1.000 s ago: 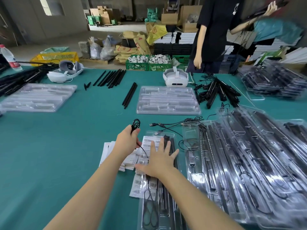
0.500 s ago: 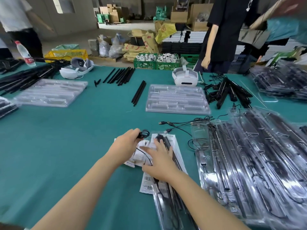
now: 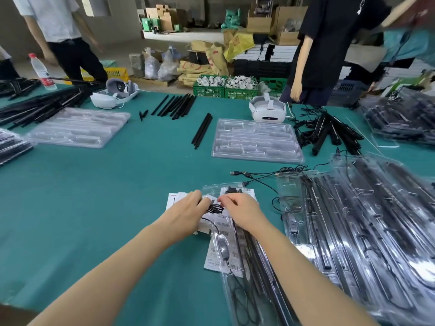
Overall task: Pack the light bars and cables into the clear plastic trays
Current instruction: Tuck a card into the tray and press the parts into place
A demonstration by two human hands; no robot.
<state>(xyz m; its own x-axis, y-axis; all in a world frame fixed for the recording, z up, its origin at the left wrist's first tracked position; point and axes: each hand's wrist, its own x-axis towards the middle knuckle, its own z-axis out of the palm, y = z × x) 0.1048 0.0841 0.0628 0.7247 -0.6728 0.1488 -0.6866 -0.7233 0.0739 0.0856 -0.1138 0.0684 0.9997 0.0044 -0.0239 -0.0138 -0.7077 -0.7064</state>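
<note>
Cable coil [image 3: 215, 208] pinched between fingers of my left hand [image 3: 186, 214] and right hand [image 3: 242, 211], above the clear tray [image 3: 237, 290] at 6 o'clock on the surface. Step: stowing cable. Next, I judge: press coil into its pocket, avoiding snags.

A packing warehouse: stacked cardboard boxes [image 3: 257, 22], crates [image 3: 209, 90], long worktable [image 3: 94, 184].

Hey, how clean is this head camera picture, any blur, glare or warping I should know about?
Head view: wide-angle warping bows the green table and stretches the forearms; the filled clear trays at right are smeared and streaked with white glare; the top right corner is motion-blurred; the left hand, right hand and coiled cable read fairly sharp; lighting is soft, with faint shadows.
</note>
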